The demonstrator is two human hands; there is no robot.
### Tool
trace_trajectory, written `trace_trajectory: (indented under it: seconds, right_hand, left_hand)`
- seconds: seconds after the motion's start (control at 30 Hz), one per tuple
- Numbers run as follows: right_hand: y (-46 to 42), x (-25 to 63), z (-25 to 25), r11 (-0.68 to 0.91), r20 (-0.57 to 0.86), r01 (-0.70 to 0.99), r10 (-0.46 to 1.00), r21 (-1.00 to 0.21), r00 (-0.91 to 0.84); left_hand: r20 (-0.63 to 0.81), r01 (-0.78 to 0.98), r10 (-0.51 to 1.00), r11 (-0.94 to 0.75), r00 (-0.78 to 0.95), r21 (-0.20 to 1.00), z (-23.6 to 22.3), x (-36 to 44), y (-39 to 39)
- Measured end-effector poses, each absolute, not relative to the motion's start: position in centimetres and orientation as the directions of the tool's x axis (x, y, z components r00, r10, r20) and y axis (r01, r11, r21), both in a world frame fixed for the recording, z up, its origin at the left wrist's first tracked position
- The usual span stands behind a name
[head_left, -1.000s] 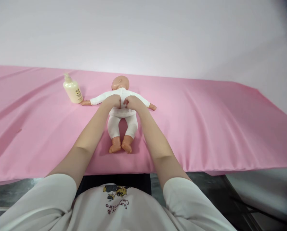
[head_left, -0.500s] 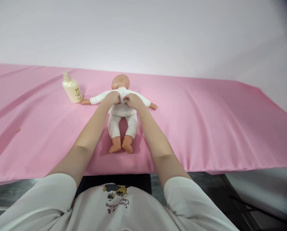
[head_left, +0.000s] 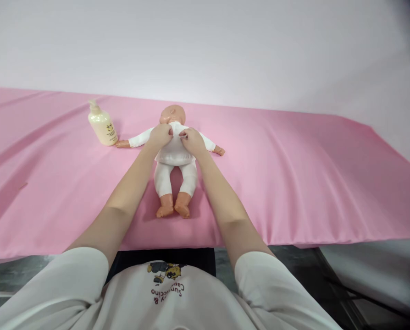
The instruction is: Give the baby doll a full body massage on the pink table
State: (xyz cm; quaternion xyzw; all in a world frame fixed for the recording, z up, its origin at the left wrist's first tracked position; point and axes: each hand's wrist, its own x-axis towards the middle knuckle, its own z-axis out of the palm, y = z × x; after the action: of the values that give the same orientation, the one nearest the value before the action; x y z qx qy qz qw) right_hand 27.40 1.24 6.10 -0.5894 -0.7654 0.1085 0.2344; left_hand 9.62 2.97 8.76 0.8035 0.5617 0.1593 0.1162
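Note:
A baby doll (head_left: 175, 176) in a white bodysuit lies on its back on the pink sheet (head_left: 294, 174), head away from me, arms spread, bare feet toward me. My left hand (head_left: 161, 135) and my right hand (head_left: 190, 138) rest side by side on the doll's upper chest, just below its neck. Both have their fingers curled and pinch the white cloth of the bodysuit. The doll's chest is hidden under my hands.
A cream pump bottle (head_left: 102, 125) stands upright on the sheet just left of the doll's outstretched hand. The sheet's near edge hangs over the table in front of my body. A plain pale wall (head_left: 225, 46) runs behind the table.
Both hands have slid up the doll's front, from its belly to the upper chest near the neck, staying closed on the cloth. The doll and bottle have not moved.

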Motion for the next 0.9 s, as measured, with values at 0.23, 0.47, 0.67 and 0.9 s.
trace_trajectory:
  seconds: [0.23,0.47,0.67,0.9]
  right_hand:
    - [1.5,27.5,5.1,0.259,0.189,0.851,0.963,-0.457,-0.192]
    - [1.6,27.8,5.8,0.308,0.298,0.821,0.938,-0.481,-0.177]
    - [1.2,27.4,5.5,0.263,0.173,0.837,0.964,-0.480,-0.203]
    - [-0.5,28.7,9.3,0.248,0.090,0.796,0.967,-0.552,-0.239]
  left_hand:
    - [0.167,0.851,0.943,-0.331,0.287,0.409,7.5,9.4,3.4]
    - [0.240,0.850,0.939,-0.329,0.247,0.411,7.8,9.3,3.5]
    - [0.139,0.878,0.958,-0.287,0.252,0.382,7.5,9.4,3.0]
    - [-0.074,0.922,0.959,-0.240,0.274,0.305,12.8,7.8,1.2]
